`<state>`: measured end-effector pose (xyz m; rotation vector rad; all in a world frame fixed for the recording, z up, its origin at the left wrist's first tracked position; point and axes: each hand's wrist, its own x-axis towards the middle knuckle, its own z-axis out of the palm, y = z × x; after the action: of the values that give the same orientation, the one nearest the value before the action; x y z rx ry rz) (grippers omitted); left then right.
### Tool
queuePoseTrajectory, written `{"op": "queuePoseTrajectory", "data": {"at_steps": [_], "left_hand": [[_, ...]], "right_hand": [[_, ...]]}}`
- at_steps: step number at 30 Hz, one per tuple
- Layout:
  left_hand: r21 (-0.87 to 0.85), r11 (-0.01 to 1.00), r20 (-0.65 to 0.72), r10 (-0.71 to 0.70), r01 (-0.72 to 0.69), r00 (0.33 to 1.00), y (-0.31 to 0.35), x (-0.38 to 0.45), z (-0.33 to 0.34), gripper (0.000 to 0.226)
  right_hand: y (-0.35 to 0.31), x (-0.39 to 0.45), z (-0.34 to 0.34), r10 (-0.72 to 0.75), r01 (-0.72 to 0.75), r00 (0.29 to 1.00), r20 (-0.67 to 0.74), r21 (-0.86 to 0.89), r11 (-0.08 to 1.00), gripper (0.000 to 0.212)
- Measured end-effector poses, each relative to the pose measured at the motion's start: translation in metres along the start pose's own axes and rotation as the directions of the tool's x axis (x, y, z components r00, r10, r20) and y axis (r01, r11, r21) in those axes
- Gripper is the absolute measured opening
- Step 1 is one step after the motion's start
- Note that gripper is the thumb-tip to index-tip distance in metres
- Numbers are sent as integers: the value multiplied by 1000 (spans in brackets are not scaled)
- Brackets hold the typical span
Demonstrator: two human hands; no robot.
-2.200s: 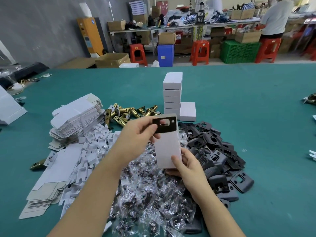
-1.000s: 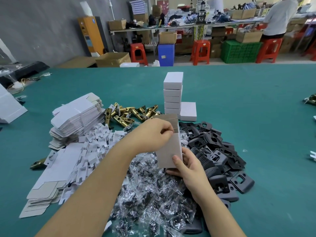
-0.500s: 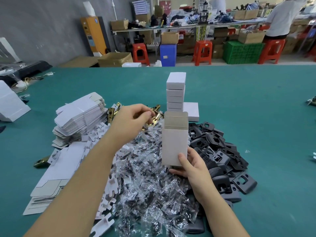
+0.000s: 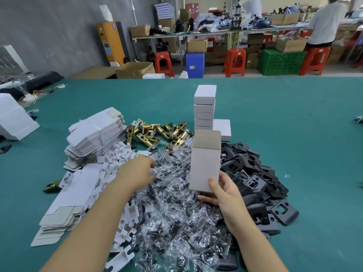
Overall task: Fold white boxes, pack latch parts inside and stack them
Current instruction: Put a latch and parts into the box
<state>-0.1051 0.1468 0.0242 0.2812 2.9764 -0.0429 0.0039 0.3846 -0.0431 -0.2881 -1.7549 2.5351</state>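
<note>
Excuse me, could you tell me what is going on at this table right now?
A person is packing latch parts into small white boxes. The right hand holds an open box upright, its top flap up. The left hand reaches into the pile of clear plastic packets; what its fingers hold cannot be seen. Behind stand a stack of closed boxes, brass latches, flat box blanks and black plates.

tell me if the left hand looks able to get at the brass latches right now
Probably yes: the left hand is open over the bagged parts, and the brass latches lie uncovered just beyond it, nothing between.
</note>
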Motion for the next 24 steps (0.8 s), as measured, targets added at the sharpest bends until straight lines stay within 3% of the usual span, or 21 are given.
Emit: {"op": "queuePoseTrajectory", "data": {"at_steps": [5,11,14,16,18,20,22,24], "left_hand": [[40,999,-28,-26,27,999,5,4,6,6],[5,998,-54,-63,63,997,8,3,3,10],[-110,992,-104,-76,64,992,10,-1,-8,15],[-281,960,-165,-71,22,984,11,-5,-15,18],[-562,825,-198,-76,-50,977,13,-11,-22,17],[-816,574,-144,-76,-75,987,14,-16,-29,17],[-920,387,-92,-49,-66,994,17,-19,-34,17],[-950,303,-89,-36,-74,995,21,-20,-36,17]], "right_hand": [[0,1,0,0,0,1000,-2,-3,1000,21],[1,1,0,-4,4,1000,-4,-1,1000,20],[1,2,0,-5,5,1000,-1,-1,1000,20],[1,2,0,-6,6,1000,1,-6,1000,19],[1,2,0,-7,7,1000,3,-7,1000,19],[1,2,0,-7,7,1000,3,-11,1000,19],[2,2,-1,-9,9,1000,2,-16,1000,19],[2,2,-1,-10,10,1000,0,-14,1000,20]]}}
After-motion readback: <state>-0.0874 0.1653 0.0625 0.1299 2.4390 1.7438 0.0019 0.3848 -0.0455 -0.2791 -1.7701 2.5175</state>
